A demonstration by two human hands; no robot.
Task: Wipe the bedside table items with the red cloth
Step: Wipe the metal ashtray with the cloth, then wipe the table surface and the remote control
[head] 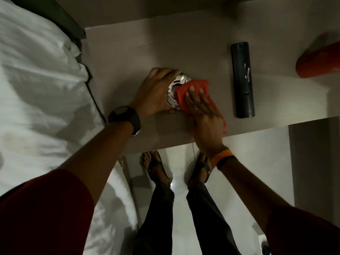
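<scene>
Cloth (181, 98), red, crumpled, under flat right hand (206, 122); left hand (154, 91) grips shiny dish (179, 80)

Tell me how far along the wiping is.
Done: nothing can be confirmed. In hand: left hand grips the metal dish while right hand presses the red cloth onto it. Left: the black remote lies untouched beside them; possibly the blurred red object too.

Polished metal dish (179, 80); soft matt red cloth (195, 89); matt black plastic remote (242, 80); smooth wood-grain tabletop (184, 43).
</scene>
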